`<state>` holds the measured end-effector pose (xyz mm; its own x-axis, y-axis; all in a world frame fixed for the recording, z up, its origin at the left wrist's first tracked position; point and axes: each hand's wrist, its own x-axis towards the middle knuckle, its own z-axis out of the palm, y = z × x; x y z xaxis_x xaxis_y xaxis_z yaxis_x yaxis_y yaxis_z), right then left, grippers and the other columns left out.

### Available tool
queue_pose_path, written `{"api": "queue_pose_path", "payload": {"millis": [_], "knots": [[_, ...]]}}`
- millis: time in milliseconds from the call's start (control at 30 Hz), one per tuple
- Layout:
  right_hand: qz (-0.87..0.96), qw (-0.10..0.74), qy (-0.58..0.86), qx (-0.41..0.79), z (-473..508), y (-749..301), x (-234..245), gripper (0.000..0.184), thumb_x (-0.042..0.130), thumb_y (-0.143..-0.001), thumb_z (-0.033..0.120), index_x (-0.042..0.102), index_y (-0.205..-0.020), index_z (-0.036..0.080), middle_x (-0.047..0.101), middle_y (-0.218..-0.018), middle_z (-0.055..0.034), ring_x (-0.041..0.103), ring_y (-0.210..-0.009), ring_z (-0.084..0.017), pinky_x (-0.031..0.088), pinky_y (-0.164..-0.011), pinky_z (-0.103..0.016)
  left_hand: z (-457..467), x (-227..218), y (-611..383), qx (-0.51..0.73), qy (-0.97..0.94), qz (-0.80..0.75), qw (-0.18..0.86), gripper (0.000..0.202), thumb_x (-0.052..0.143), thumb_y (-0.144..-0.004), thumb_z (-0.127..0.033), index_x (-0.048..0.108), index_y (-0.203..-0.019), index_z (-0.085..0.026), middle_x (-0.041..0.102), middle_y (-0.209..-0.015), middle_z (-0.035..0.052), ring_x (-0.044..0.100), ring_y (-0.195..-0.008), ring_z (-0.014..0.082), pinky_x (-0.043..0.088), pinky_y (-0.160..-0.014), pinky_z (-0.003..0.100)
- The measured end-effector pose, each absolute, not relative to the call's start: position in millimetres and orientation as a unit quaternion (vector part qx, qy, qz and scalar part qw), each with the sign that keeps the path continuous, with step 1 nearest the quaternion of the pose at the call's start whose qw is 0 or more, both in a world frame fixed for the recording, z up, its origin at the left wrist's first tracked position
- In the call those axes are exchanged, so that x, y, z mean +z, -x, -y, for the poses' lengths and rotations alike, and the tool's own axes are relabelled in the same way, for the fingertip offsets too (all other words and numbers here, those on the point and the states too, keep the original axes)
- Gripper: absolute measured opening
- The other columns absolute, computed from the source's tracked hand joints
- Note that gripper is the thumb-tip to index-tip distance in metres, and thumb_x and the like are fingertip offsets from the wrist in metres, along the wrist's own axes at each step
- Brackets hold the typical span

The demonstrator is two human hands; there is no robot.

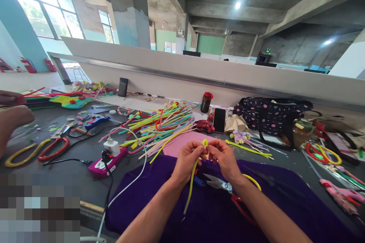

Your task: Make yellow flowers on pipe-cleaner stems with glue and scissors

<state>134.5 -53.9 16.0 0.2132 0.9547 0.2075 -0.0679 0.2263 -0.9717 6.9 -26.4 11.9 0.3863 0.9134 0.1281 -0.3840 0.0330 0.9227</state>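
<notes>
My left hand (188, 158) and my right hand (224, 158) meet over a purple cloth (285, 212), both pinching the top of a yellow pipe cleaner (192, 177). Its curled tip shows between my fingertips and its long tail hangs down past my left wrist. Small scissors (216, 183) lie on the cloth just below my hands. A pink sheet (182, 141) and a heap of coloured pipe cleaners (159, 123) lie right behind them.
Another person's hand (11, 119) reaches in at the far left. Red and yellow scissors (54, 148), a white charger (112, 146) on a pink box, a phone (219, 120), a dark bottle (206, 101) and a dotted bag (270, 115) lie on the table.
</notes>
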Motion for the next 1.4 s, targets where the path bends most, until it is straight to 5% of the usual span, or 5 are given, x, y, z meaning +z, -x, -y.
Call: {"api": "queue_pose_path", "payload": {"millis": [1000, 1200, 1400], "knots": [[0.478, 0.614, 0.478, 0.406, 53, -134, 15, 0.021, 0.062, -0.070, 0.036, 0.058, -0.068, 0.016, 0.051, -0.047, 0.0041, 0.038, -0.039, -0.007, 0.026, -0.039, -0.019, 28, 8, -8, 0.483, -0.636, -0.354, 0.487, 0.019, 0.054, -0.073, -0.034, 0.058, -0.079, -0.016, 0.064, -0.069, 0.0035, 0.057, -0.058, 0.0121, 0.043, -0.049, 0.021], [0.462, 0.629, 0.452, 0.431, 50, -141, 13, 0.024, 0.058, -0.074, 0.038, 0.061, -0.072, 0.014, 0.059, -0.059, -0.0009, 0.045, -0.042, -0.007, 0.027, -0.037, -0.018, 19, 7, -7, 0.504, -0.565, -0.331, 0.563, 0.021, 0.057, -0.071, -0.035, 0.054, -0.078, -0.015, 0.062, -0.066, 0.0020, 0.055, -0.053, 0.0101, 0.039, -0.043, 0.018], [0.365, 0.632, 0.355, 0.585, 41, -151, 9, 0.029, 0.057, -0.074, 0.042, 0.061, -0.073, 0.014, 0.059, -0.065, -0.0022, 0.045, -0.041, -0.006, 0.025, -0.032, -0.017, 6, 10, 2, 0.503, -0.436, -0.289, 0.688, 0.025, 0.064, -0.065, -0.034, 0.054, -0.076, -0.013, 0.062, -0.066, 0.0023, 0.051, -0.046, 0.0056, 0.036, -0.038, 0.014]]}}
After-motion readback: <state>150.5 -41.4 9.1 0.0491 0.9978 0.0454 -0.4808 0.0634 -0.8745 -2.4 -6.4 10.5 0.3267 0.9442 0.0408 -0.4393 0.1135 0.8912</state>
